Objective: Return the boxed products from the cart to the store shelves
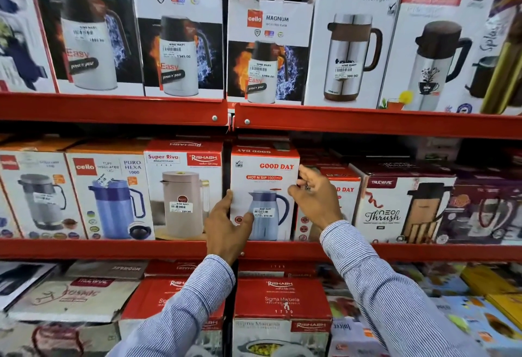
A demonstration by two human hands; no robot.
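A white and red Good Day Hot N Sip box [265,176], printed with a blue flask, stands upright on the middle red shelf [113,249]. My left hand [226,224] presses against its lower left edge and front, thumb across the face. My right hand [315,198] grips its right edge near the top, fingers curled round the side. A second Good Day box [343,187] stands just behind my right hand. No cart is in view.
A Rishabh Super Riva box [183,187] and a Cello Puro Hexa box [107,187] stand close on the left, a Trueware Neo Thrush box [401,207] on the right. The upper shelf [367,122] holds flask boxes. Red Rishabh boxes [282,303] fill the shelf below.
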